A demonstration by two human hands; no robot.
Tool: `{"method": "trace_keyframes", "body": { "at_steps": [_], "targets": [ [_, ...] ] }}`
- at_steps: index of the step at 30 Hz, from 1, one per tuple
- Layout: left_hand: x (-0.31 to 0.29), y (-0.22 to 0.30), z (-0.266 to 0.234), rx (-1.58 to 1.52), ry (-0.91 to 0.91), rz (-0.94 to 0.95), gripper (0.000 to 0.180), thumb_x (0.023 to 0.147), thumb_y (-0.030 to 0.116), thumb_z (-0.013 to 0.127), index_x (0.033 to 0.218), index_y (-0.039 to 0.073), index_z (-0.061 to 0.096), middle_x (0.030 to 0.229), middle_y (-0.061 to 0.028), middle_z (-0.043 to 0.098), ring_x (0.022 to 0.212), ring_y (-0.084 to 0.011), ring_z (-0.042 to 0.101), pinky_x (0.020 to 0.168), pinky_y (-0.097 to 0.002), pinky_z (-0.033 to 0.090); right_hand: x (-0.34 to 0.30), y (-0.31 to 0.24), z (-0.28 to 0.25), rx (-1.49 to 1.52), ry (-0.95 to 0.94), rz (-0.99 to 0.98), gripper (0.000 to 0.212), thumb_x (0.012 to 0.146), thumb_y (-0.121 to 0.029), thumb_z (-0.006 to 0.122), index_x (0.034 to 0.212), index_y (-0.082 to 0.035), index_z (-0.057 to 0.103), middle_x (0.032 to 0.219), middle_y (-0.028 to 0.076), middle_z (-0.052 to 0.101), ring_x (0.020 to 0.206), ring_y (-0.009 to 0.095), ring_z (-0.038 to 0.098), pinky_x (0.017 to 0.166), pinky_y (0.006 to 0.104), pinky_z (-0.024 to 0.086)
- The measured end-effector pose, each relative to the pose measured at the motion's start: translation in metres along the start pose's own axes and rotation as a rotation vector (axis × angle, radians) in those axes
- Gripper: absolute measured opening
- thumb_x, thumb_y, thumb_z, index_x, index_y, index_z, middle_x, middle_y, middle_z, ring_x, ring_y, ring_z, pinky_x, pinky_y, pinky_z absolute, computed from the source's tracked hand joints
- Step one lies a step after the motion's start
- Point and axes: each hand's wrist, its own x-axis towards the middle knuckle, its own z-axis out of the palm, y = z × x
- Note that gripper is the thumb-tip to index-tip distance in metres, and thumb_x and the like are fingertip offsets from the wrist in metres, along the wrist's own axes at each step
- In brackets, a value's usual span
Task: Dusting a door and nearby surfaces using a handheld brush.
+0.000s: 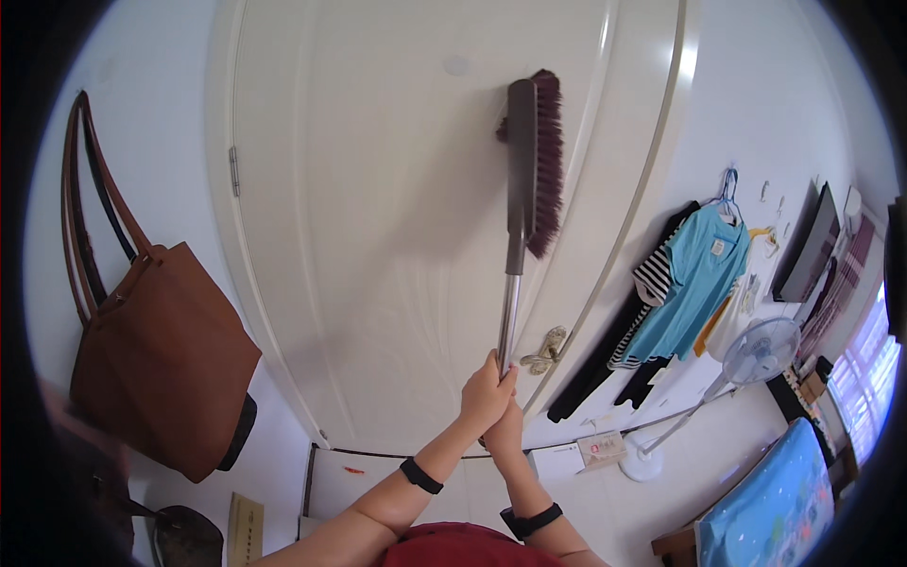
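Note:
A broom (521, 161) is raised upright before a cream-white door (378, 123), its dark head up and its maroon bristles turned to the right. Whether the bristles touch the door I cannot tell. Wrapped round the silver handle is my left hand (484, 392), closed just below the shiny upper stretch. Close beneath it, partly overlapped, my right hand (504, 427) is closed on the same handle. The lower end of the handle is mostly hidden by my hands and arms.
To the right of the broom handle is a door handle (545, 352). A brown bag (170, 359) hangs on the left wall. Clothes, among them a blue top (704, 274), hang at right, near a standing fan (761, 352). Flat boxes (602, 451) lie on the floor.

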Motion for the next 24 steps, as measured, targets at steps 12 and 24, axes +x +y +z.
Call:
{"method": "trace_keyframes", "body": {
  "at_steps": [12,24],
  "targets": [
    [-0.010,-0.052,-0.107,-0.453,0.335,0.039,0.006,0.093,0.004,0.049,0.097,0.004,0.045,0.070,-0.0034,0.052,0.057,-0.0148,0.060,0.053,-0.0287,0.049,-0.012,-0.051,0.090,-0.251,-0.282,-0.056,0.026,0.084,-0.019,0.058,0.099,0.002,0.058,0.076,0.026,0.065,0.073,0.044,0.064,0.064,0.0520,0.050],
    [-0.022,-0.065,-0.213,-0.449,0.449,-0.036,0.008,0.092,0.005,0.046,0.099,0.004,0.041,0.065,-0.0064,0.052,0.057,-0.0194,0.061,0.054,-0.0340,0.052,-0.031,-0.108,0.167,-0.285,-0.390,-0.239,0.020,0.082,-0.017,0.062,0.094,-0.002,0.058,0.073,0.018,0.066,0.066,0.037,0.065,0.057,0.0470,0.052]
  ]
}}
